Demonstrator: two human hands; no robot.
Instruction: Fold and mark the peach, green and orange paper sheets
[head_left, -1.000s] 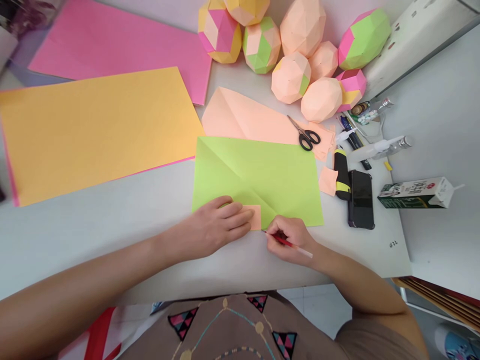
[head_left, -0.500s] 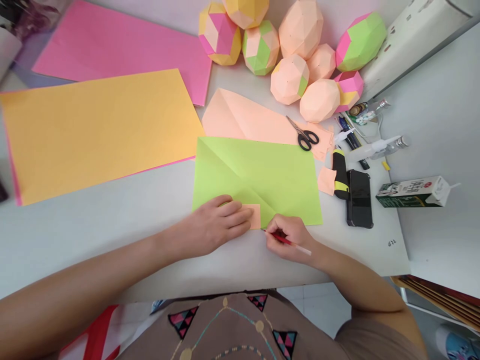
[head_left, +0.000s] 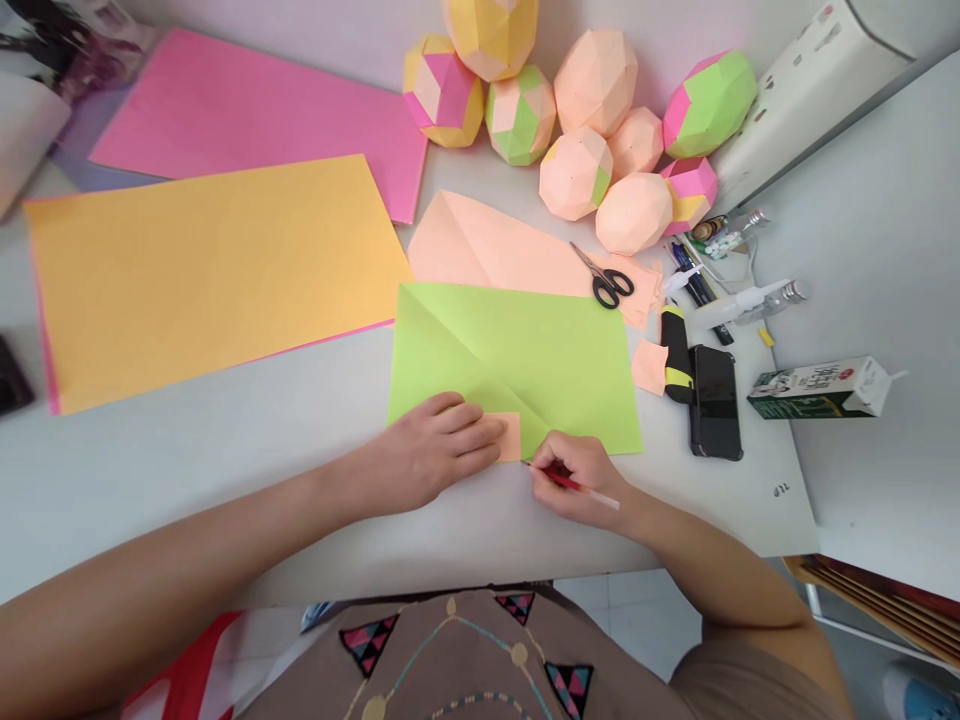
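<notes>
My left hand (head_left: pixel 429 452) lies flat with its fingers stretched out, pressing a small peach paper piece (head_left: pixel 512 436) onto the lower edge of a creased light-green sheet (head_left: pixel 510 340). Part of that piece is hidden under the fingers. In my right hand (head_left: pixel 571 476), pinched between thumb and fingers, is a thin red pen (head_left: pixel 564 481) with a pale rear end. Its dark tip points at the lower right corner of the peach piece, by the green sheet's edge. Whether the tip touches the paper is too small to tell.
Black-handled scissors (head_left: pixel 606 284) rest on a folded peach sheet (head_left: pixel 487 240). Orange (head_left: pixel 217 280) and pink (head_left: pixel 262 110) sheets lie left. Several faceted paper shapes (head_left: pixel 596 80) stand at the back. A phone (head_left: pixel 715 402), a black-and-yellow tool (head_left: pixel 676 352) and a drink carton (head_left: pixel 825 388) lie right.
The view has shifted slightly, so the things at the back sit a little lower in the picture. Both hands, the pen and the papers keep nearly the same places.
</notes>
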